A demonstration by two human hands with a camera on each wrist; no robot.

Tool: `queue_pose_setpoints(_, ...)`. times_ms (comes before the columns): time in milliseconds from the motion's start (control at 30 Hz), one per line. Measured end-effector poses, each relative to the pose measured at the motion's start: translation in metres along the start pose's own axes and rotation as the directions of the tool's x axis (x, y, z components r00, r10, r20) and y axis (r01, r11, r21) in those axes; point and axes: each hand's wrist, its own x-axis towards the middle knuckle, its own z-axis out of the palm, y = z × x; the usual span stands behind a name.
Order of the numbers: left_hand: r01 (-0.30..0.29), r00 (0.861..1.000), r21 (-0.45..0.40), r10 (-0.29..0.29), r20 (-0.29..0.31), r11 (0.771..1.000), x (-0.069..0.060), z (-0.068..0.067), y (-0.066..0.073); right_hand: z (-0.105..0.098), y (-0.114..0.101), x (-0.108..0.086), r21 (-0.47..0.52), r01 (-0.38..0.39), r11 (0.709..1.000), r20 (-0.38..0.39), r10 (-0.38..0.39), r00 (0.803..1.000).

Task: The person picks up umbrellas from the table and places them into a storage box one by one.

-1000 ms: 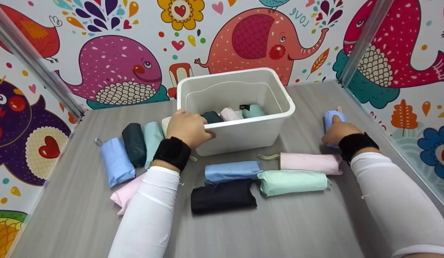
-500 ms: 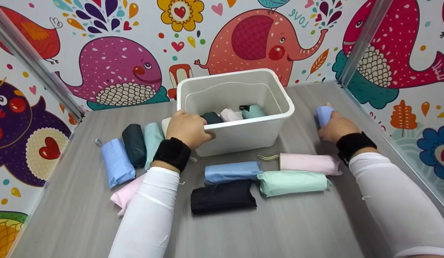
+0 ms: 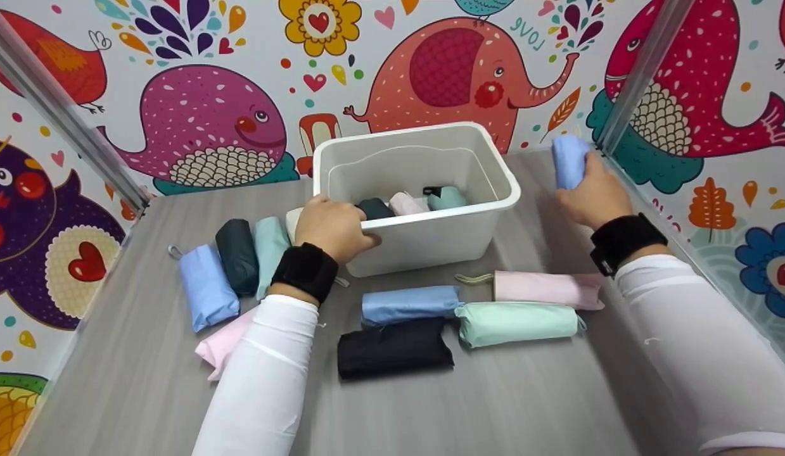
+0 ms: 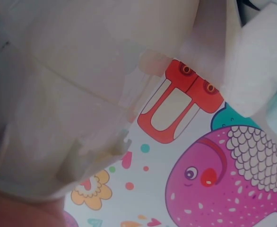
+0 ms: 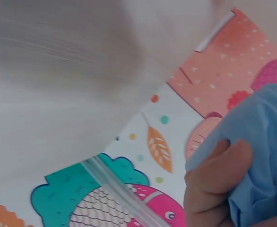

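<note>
My right hand holds a light blue folded umbrella upright above the table, right of the white plastic bin. In the right wrist view, the curled fingers press into the blue cloth. My left hand grips the bin's near left rim, thumb outside along the front. Inside the bin lie a dark green umbrella, a pale pink one and a teal one with a black end. The left wrist view shows mostly the bin's pale wall.
Before the bin lie a blue umbrella, a black one, a pink one and a mint one. Left of it are blue, dark green, teal and pink umbrellas. Printed walls enclose the grey table.
My right hand has lifted the light blue umbrella off the table at the right, moving up, away from me and slightly left. My left hand and the bin have stayed put.
</note>
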Motion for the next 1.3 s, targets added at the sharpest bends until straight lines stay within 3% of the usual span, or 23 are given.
queue_pose_setpoints(300,0.005,1.000,0.001,-0.005,0.011,1.000,0.001,-0.001,0.002,-0.020,-0.036,-0.001,0.109,-0.006,0.994,-0.085,0.015,0.996)
queue_pose_setpoints(700,0.008,1.000,-0.007,-0.008,-0.001,1.000,0.000,-0.001,0.002,-0.024,-0.082,-0.006,0.182,0.111,0.977,-0.181,-0.077,0.980)
queue_pose_setpoints(900,0.009,1.000,-0.012,-0.009,0.000,1.000,0.000,0.000,0.002,-0.018,-0.105,-0.009,0.197,0.191,0.962,-0.202,-0.151,0.968)
queue_pose_setpoints(1300,0.006,1.000,-0.021,-0.006,-0.007,1.000,-0.001,0.000,0.001,0.016,-0.146,-0.019,0.259,0.324,0.910,-0.146,-0.295,0.944)
